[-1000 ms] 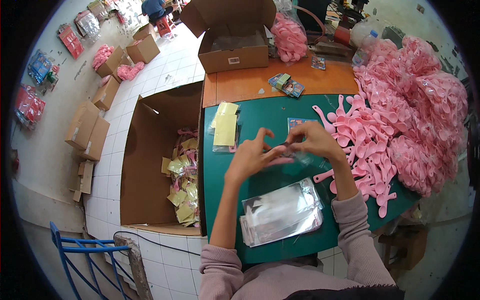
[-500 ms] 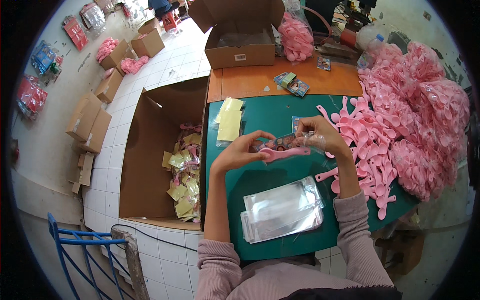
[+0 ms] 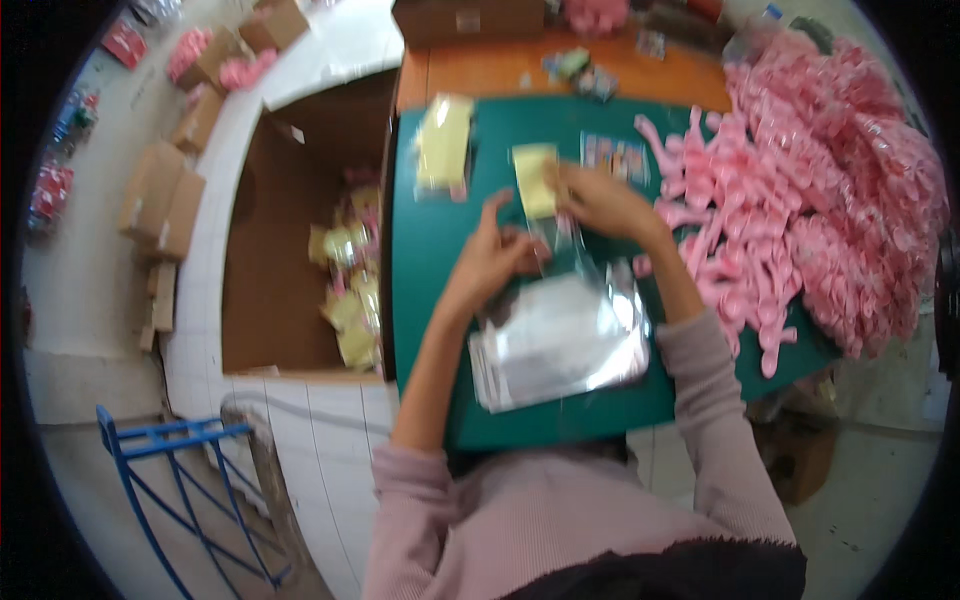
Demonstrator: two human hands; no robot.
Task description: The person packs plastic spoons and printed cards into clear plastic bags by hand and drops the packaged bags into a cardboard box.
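Observation:
My right hand (image 3: 600, 198) pinches the side of a small clear plastic packet with a yellow face (image 3: 535, 183), held over the green tabletop (image 3: 430, 265). Its see-through end hangs down toward my left hand (image 3: 490, 258), whose fingers are apart, the index finger stretched out; blur hides whether the thumb touches the plastic. Below both hands lies a stack of clear plastic bags (image 3: 560, 340). Similar yellow-faced packets (image 3: 443, 150) rest at the far left of the green top. A printed blue card sheet (image 3: 614, 158) lies just beyond my right hand.
Loose pink spoons (image 3: 725, 190) cover the right side, beside a big heap of bagged pink spoons (image 3: 850, 190). Left of the table stands a deep cardboard box (image 3: 290, 250) with yellow-faced packets inside. Card bundles (image 3: 580, 72) lie on the orange wood. A blue metal frame (image 3: 180, 432) stands lower left.
The packet has been turned from its pink spoon and card side to its yellow side and moved away from me. My left hand has come off its end. The view has tilted downward.

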